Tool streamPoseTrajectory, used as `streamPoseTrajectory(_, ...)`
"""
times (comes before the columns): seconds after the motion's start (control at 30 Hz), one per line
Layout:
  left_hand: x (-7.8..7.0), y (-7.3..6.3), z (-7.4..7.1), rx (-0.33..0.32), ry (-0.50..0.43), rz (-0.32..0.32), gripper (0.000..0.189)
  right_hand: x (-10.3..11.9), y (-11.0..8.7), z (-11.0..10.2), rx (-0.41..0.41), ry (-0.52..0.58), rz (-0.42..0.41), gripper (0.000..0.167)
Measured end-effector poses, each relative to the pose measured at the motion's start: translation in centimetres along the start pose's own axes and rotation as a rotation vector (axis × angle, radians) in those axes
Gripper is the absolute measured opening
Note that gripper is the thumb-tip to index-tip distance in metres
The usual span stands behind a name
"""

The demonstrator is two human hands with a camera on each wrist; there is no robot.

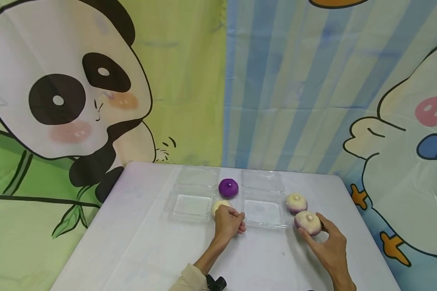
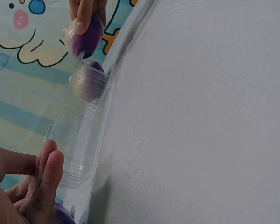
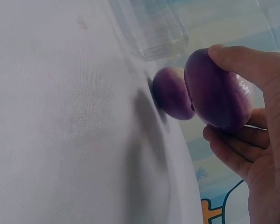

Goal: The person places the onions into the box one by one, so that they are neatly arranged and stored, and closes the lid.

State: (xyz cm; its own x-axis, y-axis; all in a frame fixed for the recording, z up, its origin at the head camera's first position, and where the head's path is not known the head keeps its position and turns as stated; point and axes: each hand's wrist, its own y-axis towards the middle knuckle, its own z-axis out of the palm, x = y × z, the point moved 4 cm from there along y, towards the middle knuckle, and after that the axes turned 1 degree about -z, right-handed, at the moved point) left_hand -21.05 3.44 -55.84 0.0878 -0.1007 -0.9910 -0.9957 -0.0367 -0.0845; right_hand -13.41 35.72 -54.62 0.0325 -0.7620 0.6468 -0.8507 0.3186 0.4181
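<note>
My right hand (image 1: 329,246) holds a white-and-purple turnip-like vegetable (image 1: 308,222) between thumb and fingers, its pale knob showing in the head view. In the right wrist view its purple underside (image 3: 219,93) is off the table. Just behind it sits a similar vegetable (image 1: 296,203), by the right side of a clear plastic box (image 1: 265,223). Near that box's left edge is my left hand (image 1: 228,222), fingers loosely bent and thumb against them; whether they touch the rim is unclear. Partly hidden behind this hand is another pale vegetable (image 1: 219,206).
A second clear box (image 1: 193,218) lies open on the left, lid folded back. A round purple onion-like vegetable (image 1: 228,188) sits between the two boxes. All stand on a white-covered table (image 1: 131,250). Behind it hangs a cartoon-printed curtain (image 1: 189,81).
</note>
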Motion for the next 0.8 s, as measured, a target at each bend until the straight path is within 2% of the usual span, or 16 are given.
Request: streamPoseTrajectory(0.8,-0.2,-0.1,0.0,-0.006,0.017,0.015,0.018,1.3,0.4,0.9,0.055,0.045,0.014,0.084)
